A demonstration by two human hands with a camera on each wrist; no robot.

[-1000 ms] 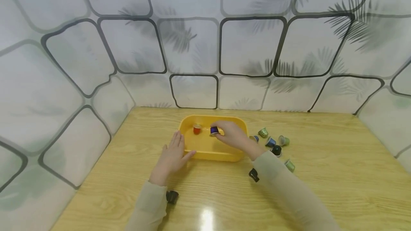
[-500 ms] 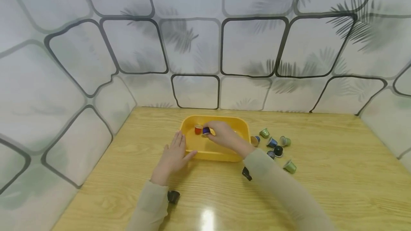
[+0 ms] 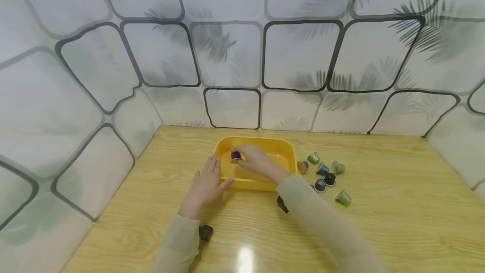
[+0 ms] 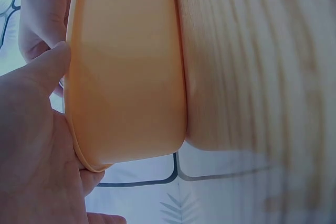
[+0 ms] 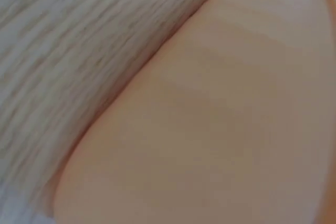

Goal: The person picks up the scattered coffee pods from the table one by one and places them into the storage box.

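My right hand [image 3: 259, 161] is over the inside of a yellow plastic tray [image 3: 250, 184], pinching a dark blue coffee capsule [image 3: 235, 155] between thumb and fingers. A red coffee capsule [image 3: 233, 150] in the tray's left part is mostly covered by the blue one in the head view. My left hand [image 3: 203, 186] rests on the tray's left front corner, fingers straight along the left rim and thumb at the front rim. In the left wrist view, the thumb of this hand [image 4: 37, 98] touches the rim. The right wrist view is filled mostly by the tray's outer wall [image 5: 210, 108].
Several coffee capsules lie right of the tray, among them a green one [image 3: 343, 197], a blue one [image 3: 322, 168] and a black one [image 3: 329, 179]. A black capsule [image 3: 206, 232] lies by the left sleeve. A dark item [image 3: 282, 204] shows beside the right sleeve.
My right hand has moved left inside the tray with the blue capsule, which now overlaps the red one in the head view. The left hand has stayed at the tray's corner.
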